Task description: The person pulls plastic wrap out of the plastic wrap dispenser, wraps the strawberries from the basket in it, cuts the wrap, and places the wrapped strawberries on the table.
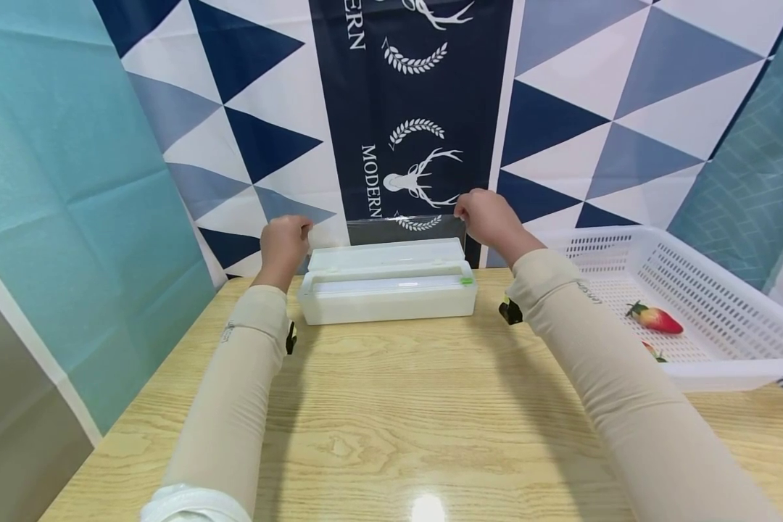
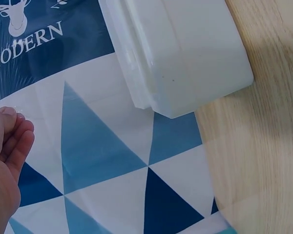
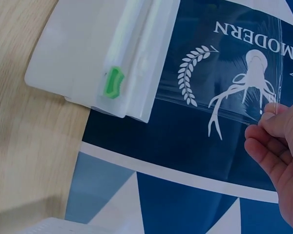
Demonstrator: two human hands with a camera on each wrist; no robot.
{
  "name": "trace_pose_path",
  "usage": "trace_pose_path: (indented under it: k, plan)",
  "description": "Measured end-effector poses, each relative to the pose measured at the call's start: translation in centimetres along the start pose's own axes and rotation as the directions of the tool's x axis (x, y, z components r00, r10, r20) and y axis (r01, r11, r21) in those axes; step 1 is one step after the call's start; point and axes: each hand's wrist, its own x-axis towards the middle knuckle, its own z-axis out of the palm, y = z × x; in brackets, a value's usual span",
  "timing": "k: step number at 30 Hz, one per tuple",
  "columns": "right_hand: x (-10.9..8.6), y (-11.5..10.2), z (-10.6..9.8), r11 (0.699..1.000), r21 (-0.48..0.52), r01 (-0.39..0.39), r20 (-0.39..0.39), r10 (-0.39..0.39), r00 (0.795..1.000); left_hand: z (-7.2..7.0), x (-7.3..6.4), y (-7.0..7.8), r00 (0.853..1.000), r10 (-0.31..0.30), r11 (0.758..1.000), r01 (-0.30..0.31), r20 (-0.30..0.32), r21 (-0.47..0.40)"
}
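A white cling film dispenser box [image 1: 388,306] sits at the back of the table, its lid [image 1: 391,255] tilted up. A clear sheet of cling film [image 3: 205,105] stretches from the box toward the patterned cloth behind it. My left hand [image 1: 283,248] pinches one corner of the film between thumb and fingers, above the box's left end. At the other corner, my right hand [image 1: 489,219] pinches the film, pulling fine creases into it in the right wrist view. A green slider [image 3: 114,83] shows at the box's right end.
A white perforated plastic basket [image 1: 744,308] stands on the right with a strawberry [image 1: 660,320] and part of another red fruit in it. Patterned cloth [image 1: 411,94] hangs directly behind the box. Wood-grain tabletop [image 1: 391,406] spreads out in front.
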Motion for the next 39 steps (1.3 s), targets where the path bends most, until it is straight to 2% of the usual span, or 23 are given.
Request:
trace_pose_path:
  k: [16, 23, 31, 39]
  plan:
    - [0.1, -0.3, -1.5, 1.000, -0.028, 0.004, -0.051, -0.006, 0.999, -1.6, 0.4, 0.3, 0.996, 0.056, 0.998, -0.054, -0.076, 0.020]
    - [0.4, -0.5, -2.6, 1.000, -0.030, 0.009, -0.069, -0.011, 0.998, -2.5, 0.8, 0.7, 0.997, 0.028, 1.000, -0.028, -0.075, 0.010]
    - [0.4, -0.6, -3.5, 1.000, -0.030, -0.001, -0.070, -0.001, 0.998, -3.4, 1.2, 1.0, 0.996, 0.039, 0.999, -0.039, -0.084, 0.010]
    - [0.6, -1.2, -4.3, 1.000, -0.009, -0.016, -0.075, 0.015, 0.997, -4.0, 1.6, 1.1, 0.994, 0.017, 1.000, -0.018, -0.105, -0.009]
